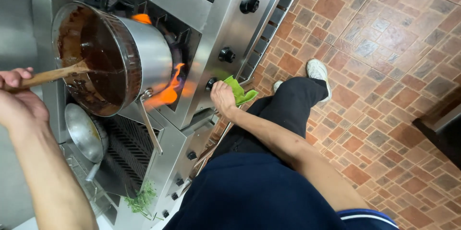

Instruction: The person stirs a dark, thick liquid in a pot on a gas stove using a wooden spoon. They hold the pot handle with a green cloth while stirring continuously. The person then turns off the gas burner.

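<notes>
**Two hands at the stove: one stirring, one on a knob**

One steel pot sits on a lit burner of the steel range, with orange flame licking up its side and out from beneath it. Inside is a dark brown, glossy sauce, smeared up the inner wall and pooled low in the pot. One long metal handle sticks out from the pot towards the person.

The left hand is closed around the end of one wooden spoon, fingers wrapped on the shaft; the spoon's far end dips into the sauce. The right hand rests at the range's front panel, clutching a bright green cloth and pressed against one black knob that it partly covers; whether the fingers pinch the knob itself cannot be told.

Two more black knobs show higher on the panel, one just above the hand and another farther up. Several smaller black knobs run along the lower panel.

One empty steel ladle lies beside the pot, bowl tilted, next to a ridged grill plate. One small heap of green herb sprigs rests at the grill's near edge.
</notes>
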